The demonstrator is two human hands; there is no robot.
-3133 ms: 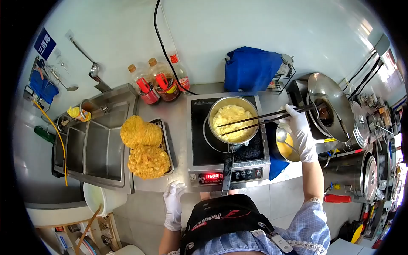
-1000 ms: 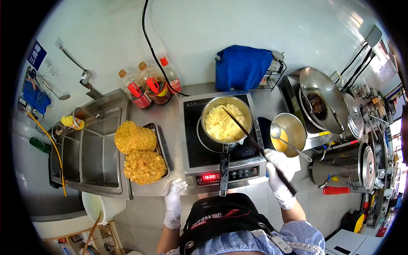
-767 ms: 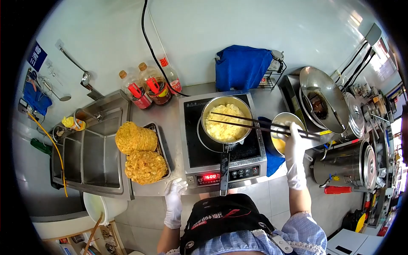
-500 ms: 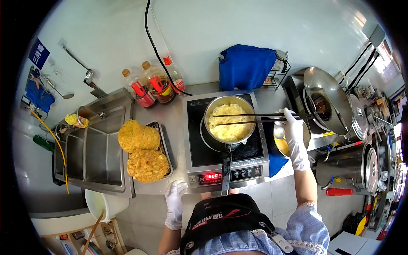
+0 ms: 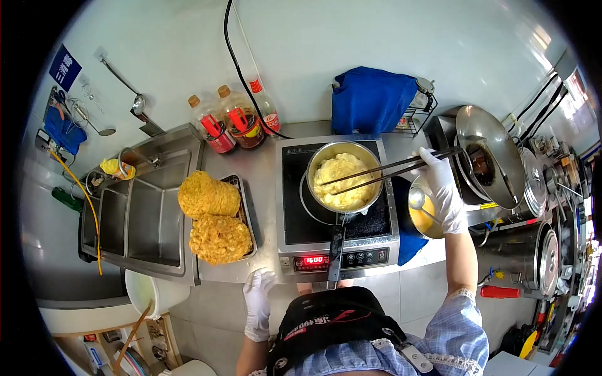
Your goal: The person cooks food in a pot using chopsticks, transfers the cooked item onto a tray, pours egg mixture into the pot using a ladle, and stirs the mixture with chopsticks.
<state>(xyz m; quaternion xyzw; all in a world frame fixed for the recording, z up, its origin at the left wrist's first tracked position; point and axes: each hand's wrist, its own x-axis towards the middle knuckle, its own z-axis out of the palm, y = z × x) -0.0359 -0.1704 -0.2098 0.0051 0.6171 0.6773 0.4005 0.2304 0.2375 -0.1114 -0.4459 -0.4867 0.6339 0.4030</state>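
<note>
My right hand (image 5: 442, 191), in a white glove, is closed on a pair of long dark chopsticks (image 5: 401, 168). Their tips reach into soft yellow scrambled-looking egg (image 5: 342, 178) in a saucepan (image 5: 309, 191). The pan sits on an induction cooker (image 5: 291, 219), its dark handle (image 5: 336, 254) pointing toward me. Below my right hand, a bowl (image 5: 434, 233) of yellow liquid holds a ladle (image 5: 416, 198). My left hand (image 5: 258, 304), also gloved, rests at the counter's front edge with loosely bent fingers and nothing in it.
Two browned, fried-looking masses (image 5: 219, 238) lie on a rack tray (image 5: 251, 232) left of the cooker. Beyond are a steel sink (image 5: 153, 213) and several sauce bottles (image 5: 244, 125). A blue cloth (image 5: 370, 100) hangs behind. To the right stand a wok (image 5: 470, 125) and a large pot (image 5: 511, 250).
My right hand has risen slightly, tilting the chopsticks so their tips slope down into the egg. The egg mass has shifted and looks more gathered. My left hand stays at the counter edge.
</note>
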